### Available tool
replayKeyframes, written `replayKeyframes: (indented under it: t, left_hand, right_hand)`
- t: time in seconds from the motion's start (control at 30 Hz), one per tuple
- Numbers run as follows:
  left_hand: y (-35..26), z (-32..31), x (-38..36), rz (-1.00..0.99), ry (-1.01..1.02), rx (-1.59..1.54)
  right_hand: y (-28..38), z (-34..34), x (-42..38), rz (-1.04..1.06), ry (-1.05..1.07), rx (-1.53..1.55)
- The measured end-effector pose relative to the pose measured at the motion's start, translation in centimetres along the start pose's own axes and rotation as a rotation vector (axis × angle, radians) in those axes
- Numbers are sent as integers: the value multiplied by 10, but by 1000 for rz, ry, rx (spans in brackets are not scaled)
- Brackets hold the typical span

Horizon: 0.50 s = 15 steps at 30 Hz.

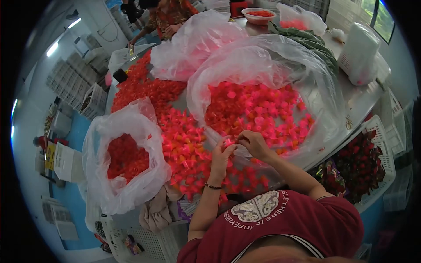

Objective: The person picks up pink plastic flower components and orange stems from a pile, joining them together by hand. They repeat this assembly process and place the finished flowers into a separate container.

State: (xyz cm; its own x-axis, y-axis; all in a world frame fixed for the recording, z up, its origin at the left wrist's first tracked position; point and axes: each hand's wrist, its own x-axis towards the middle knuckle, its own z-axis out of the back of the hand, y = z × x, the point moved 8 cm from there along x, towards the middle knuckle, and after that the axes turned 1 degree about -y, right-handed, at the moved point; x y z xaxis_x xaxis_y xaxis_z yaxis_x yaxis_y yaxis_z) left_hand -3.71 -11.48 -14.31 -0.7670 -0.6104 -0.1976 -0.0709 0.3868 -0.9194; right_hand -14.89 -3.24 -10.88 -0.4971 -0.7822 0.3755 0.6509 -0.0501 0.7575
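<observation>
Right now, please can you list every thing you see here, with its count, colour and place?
bags: three big, clear plastic, on the table; one left, two centre and rear
pieces: too many to count, red and pink, inside the bags and loose on the table
bowl: one, pale, red contents, far end
crate: one, white, right, holds dark red flowers
cloth: one, beige, near table edge
co-worker: one, patterned shirt, far end
left hand: bracelet on wrist, fingers on a pink piece
right hand: touching the same piece
</observation>
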Motion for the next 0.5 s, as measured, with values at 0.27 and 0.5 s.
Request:
replayKeyframes:
  t: [0.27,0.5]
  left_hand:
    - [-10,-30,-9,48,136,-62]
    - [-26,-49,-16,113,262,-312]
  right_hand:
    - [-4,13,-10,-313,23,493]
    - [-10,22,-10,-509,-34,836]
